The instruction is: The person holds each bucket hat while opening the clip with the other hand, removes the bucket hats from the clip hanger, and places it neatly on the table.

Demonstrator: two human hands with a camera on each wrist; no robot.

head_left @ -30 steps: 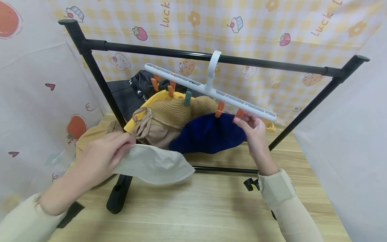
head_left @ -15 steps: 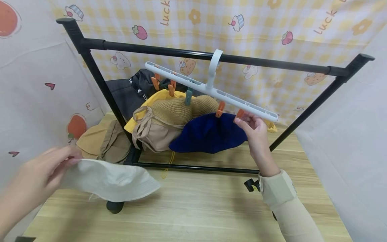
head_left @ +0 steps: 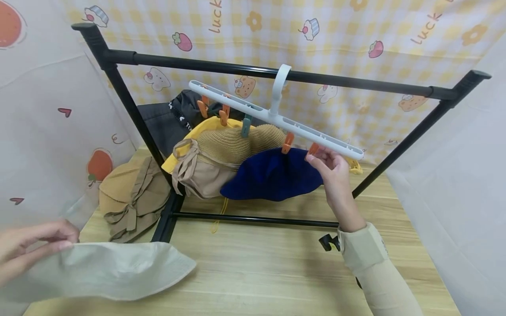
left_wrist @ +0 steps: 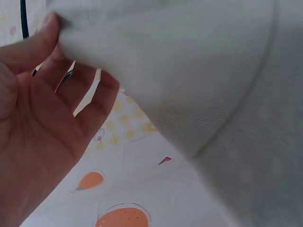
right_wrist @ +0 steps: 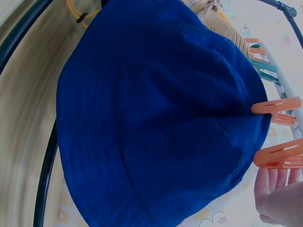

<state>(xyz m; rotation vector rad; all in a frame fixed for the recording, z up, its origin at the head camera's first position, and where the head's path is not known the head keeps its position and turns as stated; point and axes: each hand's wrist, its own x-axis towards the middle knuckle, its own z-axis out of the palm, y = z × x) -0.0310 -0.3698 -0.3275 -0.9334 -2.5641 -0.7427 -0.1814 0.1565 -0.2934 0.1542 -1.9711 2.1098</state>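
Pale hat (head_left: 118, 270): lower left of head view, above the wood-grain surface (head_left: 253, 263), nearer the camera than the black rack (head_left: 178, 63). Light-blue hanger (head_left: 237, 104): hooked over rack's top bar, sloping down to the right. Blue hat (head_left: 272, 175): below hanger's right half, overlapping the straw hat (head_left: 225, 145). Left hand (left_wrist: 47, 127): pinching pale hat's upper edge between thumb and fingers. Right hand (head_left: 334, 171): grasping the outer orange clip (right_wrist: 279, 153) at blue hat's edge; whether the clip is squeezed apart, cannot tell. Inner orange clip (right_wrist: 277, 106): just beside it, also at that edge.
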